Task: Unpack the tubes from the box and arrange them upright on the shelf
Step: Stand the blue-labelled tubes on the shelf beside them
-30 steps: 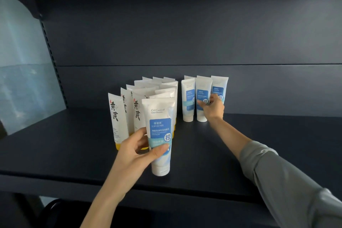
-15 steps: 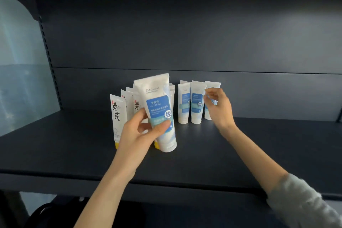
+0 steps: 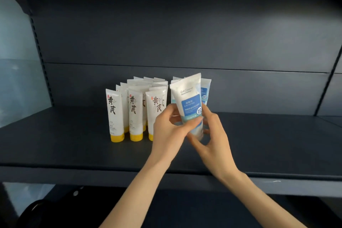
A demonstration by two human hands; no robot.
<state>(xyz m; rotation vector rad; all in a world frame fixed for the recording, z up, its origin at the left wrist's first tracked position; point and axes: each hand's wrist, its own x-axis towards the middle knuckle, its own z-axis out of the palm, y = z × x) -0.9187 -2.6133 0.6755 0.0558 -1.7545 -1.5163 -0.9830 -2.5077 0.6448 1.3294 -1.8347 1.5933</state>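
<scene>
Head view. A blue-labelled tube point(image 3: 190, 102) is held clear of the shelf point(image 3: 74, 144), crimped end up and cap end down, and leans a little to the left. The left hand point(image 3: 166, 131) has its grip closed on the tube's middle, with the thumb across the lower edge of the label. The right hand point(image 3: 212, 135) has its grip curled about the cap end, thumb beside the label and fingers beneath.

Risks, as judged: the tube is soft and stands only on its narrow cap. If it is let go while it leans, it is likely to topple. The yellow-capped tubes point(image 3: 134, 114) stand packed just left of the grip. The standing blue-labelled tubes point(image 3: 205, 90) are directly behind the grip and largely hidden by it. A knuckle or the tube's shoulder brushing either group could fell several at once. A hard squeeze on the tube's middle could also dent it.

Containers: the box is not in view. The shelf carries both standing groups, all cap down. Bare shelf lies below and to the right of the grip.
</scene>
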